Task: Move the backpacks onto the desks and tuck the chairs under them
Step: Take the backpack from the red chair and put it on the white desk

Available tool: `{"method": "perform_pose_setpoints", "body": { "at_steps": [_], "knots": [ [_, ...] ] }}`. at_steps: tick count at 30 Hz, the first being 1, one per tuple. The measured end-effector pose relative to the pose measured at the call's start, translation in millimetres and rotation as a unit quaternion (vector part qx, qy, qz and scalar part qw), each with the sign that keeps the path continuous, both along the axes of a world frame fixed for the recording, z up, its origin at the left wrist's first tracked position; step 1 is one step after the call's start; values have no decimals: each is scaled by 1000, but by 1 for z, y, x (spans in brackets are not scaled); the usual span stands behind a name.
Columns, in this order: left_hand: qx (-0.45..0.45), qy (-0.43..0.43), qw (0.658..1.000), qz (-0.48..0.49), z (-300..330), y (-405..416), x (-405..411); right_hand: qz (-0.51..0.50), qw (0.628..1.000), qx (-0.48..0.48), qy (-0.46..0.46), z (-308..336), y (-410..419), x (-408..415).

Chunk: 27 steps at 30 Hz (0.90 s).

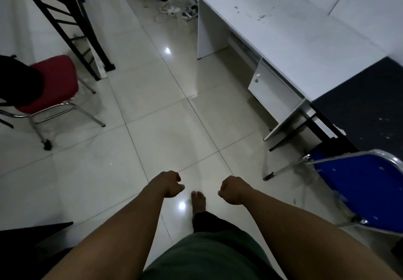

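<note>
A red chair (58,83) with chrome legs stands at the left, out on the floor. A black backpack (17,81) lies on its seat, partly cut off by the frame edge. A blue chair (368,188) stands at the right, next to a dark desk (370,105). A white desk (294,29) with a drawer unit fills the upper right. My left hand (170,183) and my right hand (233,190) hang low in the middle, both fisted and holding nothing, far from both chairs.
A black metal frame (72,24) rises at the upper left. Cables and a power strip (174,10) lie on the floor behind the white desk. Pale floor tiles (165,116) stretch between the chairs. A dark surface (32,236) sits at the lower left.
</note>
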<state>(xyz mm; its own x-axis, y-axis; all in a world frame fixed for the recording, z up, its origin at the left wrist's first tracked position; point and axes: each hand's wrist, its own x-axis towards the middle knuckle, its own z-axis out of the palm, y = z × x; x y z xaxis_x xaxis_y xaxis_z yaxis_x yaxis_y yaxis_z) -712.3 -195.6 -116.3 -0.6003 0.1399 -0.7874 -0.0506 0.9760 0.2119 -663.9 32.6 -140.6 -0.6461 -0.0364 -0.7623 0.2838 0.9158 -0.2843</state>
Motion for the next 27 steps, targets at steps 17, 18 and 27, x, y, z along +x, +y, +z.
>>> {"method": "perform_pose_setpoints", "body": {
  "at_steps": [17, 18, 27],
  "knots": [
    [28, 31, 995, 86, 19, -92, -156, 86, 996, 13, 11, 9, -112, -177],
    [31, 33, 995, 86, 18, -105, -164, 81, 997, 15, 11, 8, -123, -185],
    [10, 33, 996, 78, 15, -230, -218, 53, 999, 4, 0, 14, -241, -235]
  ]
}}
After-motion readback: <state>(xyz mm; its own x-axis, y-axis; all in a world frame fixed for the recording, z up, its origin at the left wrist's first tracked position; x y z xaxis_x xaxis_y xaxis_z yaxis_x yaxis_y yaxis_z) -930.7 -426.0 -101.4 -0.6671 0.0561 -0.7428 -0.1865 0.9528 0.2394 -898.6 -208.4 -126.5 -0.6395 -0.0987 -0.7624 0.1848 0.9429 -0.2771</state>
